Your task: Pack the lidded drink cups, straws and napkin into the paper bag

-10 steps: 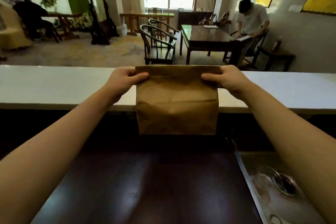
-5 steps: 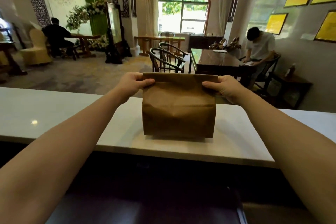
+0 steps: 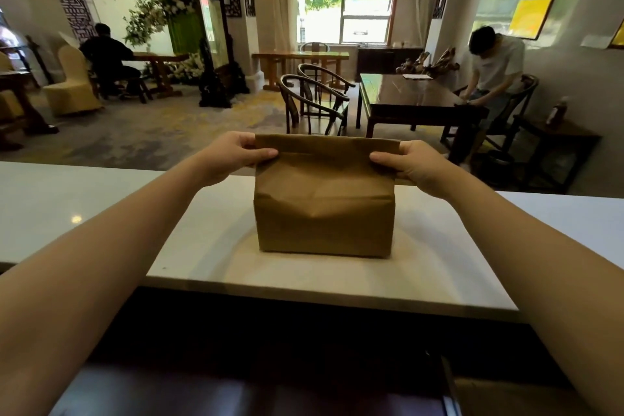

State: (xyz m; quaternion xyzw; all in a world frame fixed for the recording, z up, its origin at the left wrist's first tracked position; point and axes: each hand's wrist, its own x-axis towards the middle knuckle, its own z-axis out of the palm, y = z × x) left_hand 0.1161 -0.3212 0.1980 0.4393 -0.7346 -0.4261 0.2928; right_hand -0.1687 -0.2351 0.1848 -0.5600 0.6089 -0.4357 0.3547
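The paper bag [image 3: 324, 199] stands on the bench [image 3: 202, 246] between the left hand [image 3: 233, 155] and right hand [image 3: 410, 164], each pinching a folded top corner. Thin paper, likely bottom-heavy; support underneath when lifting.

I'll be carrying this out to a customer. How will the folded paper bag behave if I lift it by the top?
The paper bag will probably flex: its front is creased and dented. Its broad flat base on the white counter suggests little tipping. Left hand and right hand pinch only the folded top, which might tear under heavy contents.
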